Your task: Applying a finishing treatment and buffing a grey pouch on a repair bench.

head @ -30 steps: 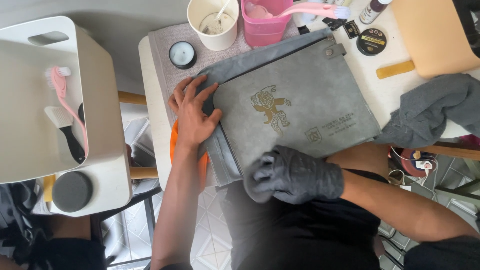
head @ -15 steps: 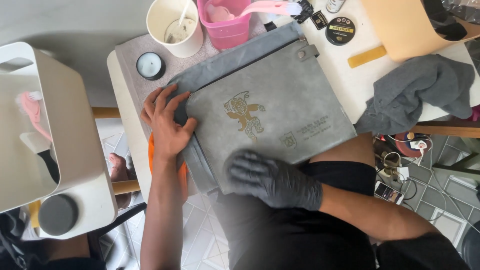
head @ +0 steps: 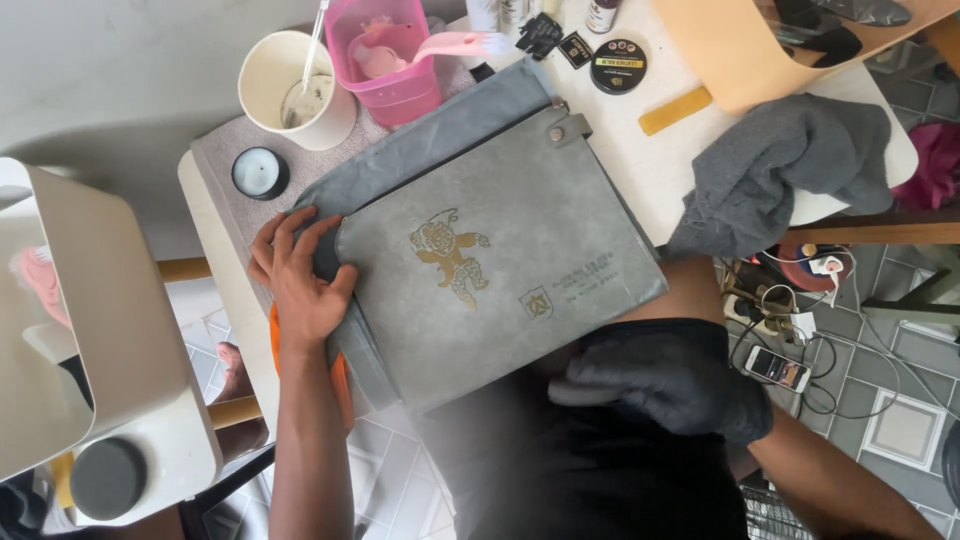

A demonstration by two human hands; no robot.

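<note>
Grey leather pouch: flat on white table, gold emblem up, matte, faintly mottled. Left hand: bare, fingers spread, pressing pouch's left edge. Right hand: black-gloved, fingers curled over something pale at near edge, apparently mid-wipe. Grey cloth far right.

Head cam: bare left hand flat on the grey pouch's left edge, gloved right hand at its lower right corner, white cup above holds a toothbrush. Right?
Not quite. The white cup holds a dropper; the head view shows the rest: left hand on the grey pouch, gloved right hand at its corner.
</note>
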